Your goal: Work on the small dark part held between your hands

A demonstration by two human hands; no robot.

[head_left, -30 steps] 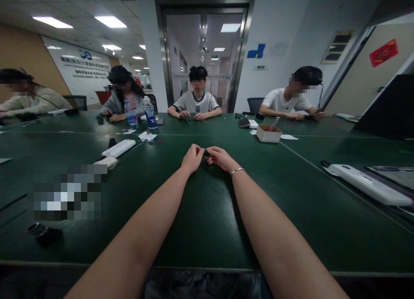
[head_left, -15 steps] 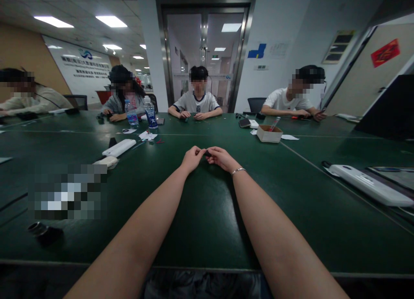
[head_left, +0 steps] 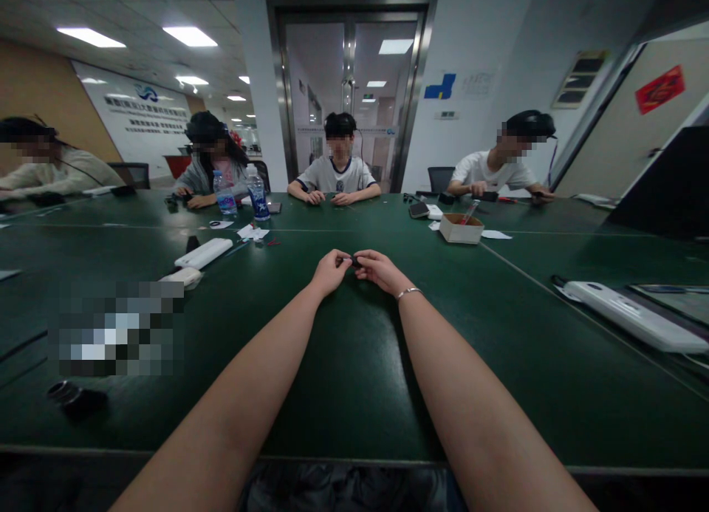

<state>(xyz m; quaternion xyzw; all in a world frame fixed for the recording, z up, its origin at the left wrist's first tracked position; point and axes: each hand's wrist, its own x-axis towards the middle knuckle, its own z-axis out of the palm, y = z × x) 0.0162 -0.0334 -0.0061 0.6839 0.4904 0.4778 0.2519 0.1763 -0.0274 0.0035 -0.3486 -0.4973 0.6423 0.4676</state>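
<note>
Between my two hands, above the middle of the green table (head_left: 354,394), is a small black object (head_left: 355,261); it is too small to name. My left hand (head_left: 332,271) is closed, with its thumb and fingers pinching the object's left end. From the other side my right hand (head_left: 379,271) grips it with bent fingers, which hide part of it. A silver bracelet (head_left: 408,293) circles my right wrist.
A white device (head_left: 204,253) lies to the left, near a black cylindrical thing (head_left: 76,400). Two bottles (head_left: 258,193), paper scraps (head_left: 253,232) and a small open box (head_left: 461,230) stand farther back. A long white device (head_left: 631,312) lies at right. Several people sit opposite.
My hands stay in nearly the same place, with the black object shifted very slightly between the fingers. Across the table at right, a person's hand now holds a dark item.
</note>
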